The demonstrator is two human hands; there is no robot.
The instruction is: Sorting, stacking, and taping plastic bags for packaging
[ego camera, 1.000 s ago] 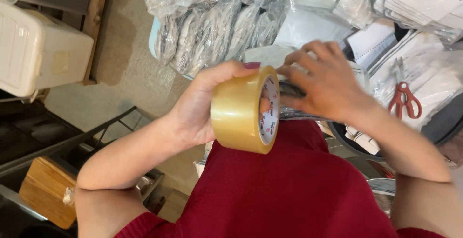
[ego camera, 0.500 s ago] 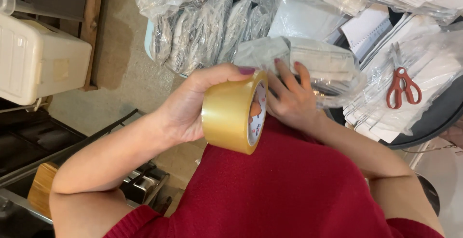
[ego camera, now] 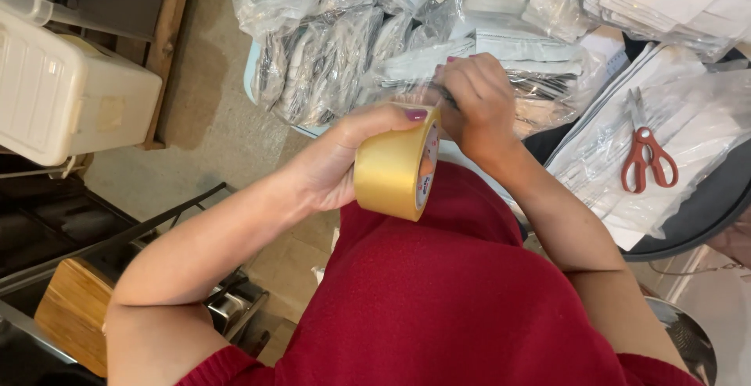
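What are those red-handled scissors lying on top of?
The red-handled scissors rest on a fanned stack of clear plastic bags with white contents, which sits on a dark round table. The bags hide most of the tabletop beneath, so anything else under them cannot be seen.

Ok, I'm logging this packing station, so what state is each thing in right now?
Tape roll: on edge, gripped by the left hand.
Right hand: fingers pinched at the roll's top edge; whether they hold the tape end cannot be told.
Scissors: shut, lying flat on clear bags, untouched.
Packed clear bags: heaped together.
White lidded bin: lid closed.
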